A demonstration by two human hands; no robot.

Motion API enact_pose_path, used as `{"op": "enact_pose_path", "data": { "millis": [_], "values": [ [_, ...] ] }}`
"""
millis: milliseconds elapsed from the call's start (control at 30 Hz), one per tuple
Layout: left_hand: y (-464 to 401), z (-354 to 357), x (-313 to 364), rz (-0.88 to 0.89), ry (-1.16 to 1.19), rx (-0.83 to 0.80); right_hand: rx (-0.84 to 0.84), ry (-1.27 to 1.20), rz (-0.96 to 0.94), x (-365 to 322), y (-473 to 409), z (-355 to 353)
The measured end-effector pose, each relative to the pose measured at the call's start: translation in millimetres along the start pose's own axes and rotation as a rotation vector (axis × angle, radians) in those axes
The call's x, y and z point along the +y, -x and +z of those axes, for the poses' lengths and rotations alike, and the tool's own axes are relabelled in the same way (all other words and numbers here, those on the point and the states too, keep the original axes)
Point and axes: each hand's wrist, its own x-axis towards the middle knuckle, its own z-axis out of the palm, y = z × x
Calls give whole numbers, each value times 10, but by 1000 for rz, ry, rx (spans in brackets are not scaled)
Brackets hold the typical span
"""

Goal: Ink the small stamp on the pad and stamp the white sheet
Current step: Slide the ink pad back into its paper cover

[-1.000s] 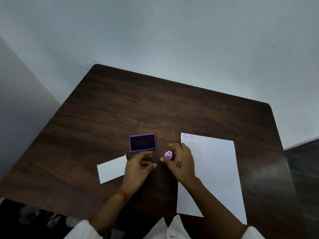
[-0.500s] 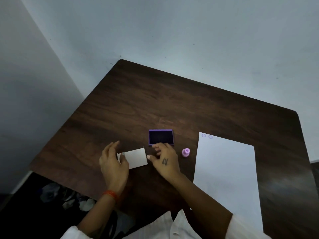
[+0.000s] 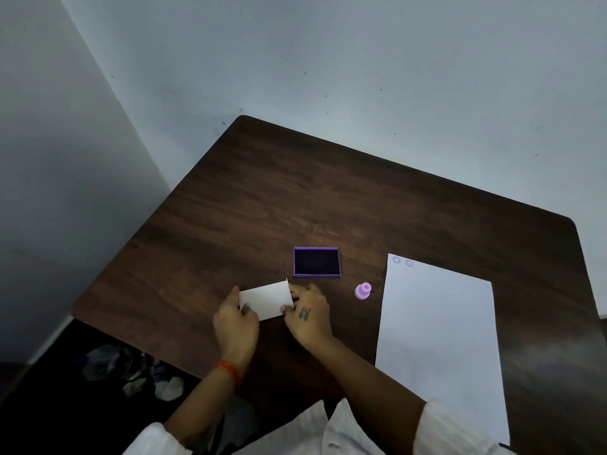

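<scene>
Step in hand: neither inking nor stamping; both hands are on a small white card [image 3: 266,299], which may be the ink pad's cover, though that cannot be told.
Left hand [image 3: 236,323]: fingers pinched on the card's left end, thumb on top.
Right hand [image 3: 308,318]: fingers [image 3: 286,309] closed on the card's right edge; the card seems tilted up off the bench at its far corner.
Stamp [image 3: 362,291]: small, pink-purple, standing alone on the bench [image 3: 328,198], between the ink pad and the white sheet, free of both hands.
Ink pad [image 3: 316,261]: open purple tray with a dark inked face, just beyond the card and the right hand, apart from them.
White sheet [image 3: 440,339]: flat on the right side of the bench, near the stamp; two faint round marks [image 3: 402,261] already sit at its far left corner, the rest is blank.
Progress, as a judgement: some stamping looks done, and the stamp is set aside.
Next move calls for: letting go of the card or laying it down, then the right hand reaching right to take the stamp by its knob, pressing it flat on the pad, and carrying it to a blank spot beside the two marks.
In the way: only the card occupying both hands; the path from stamp to pad to sheet is short and open.
Around: pale walls meeting in a corner behind the bench, dark floor with unclear clutter at lower left, white sleeves at the bottom edge.
</scene>
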Motion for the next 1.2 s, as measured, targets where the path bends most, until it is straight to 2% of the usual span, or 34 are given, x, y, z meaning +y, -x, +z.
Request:
{"op": "enact_pose_path", "data": {
  "millis": [100, 300, 533, 900, 1200],
  "values": [
    [30, -15, 70, -14, 76, 10, 41, -83, 25, 38, 31, -35],
    [64, 58, 390, -16, 222, -22, 232, -280, 83, 85, 34, -289],
    [-28, 278, 723, 60, 267, -55, 411, -293, 107, 128, -142, -649],
    [-230, 601, 778, 52, 151, -127, 343, -72, 194, 275, -423, -749],
    [-319, 667, 697, 75, 67, -128, 275, -4, 243, 284, -541, -716]
  ]
}}
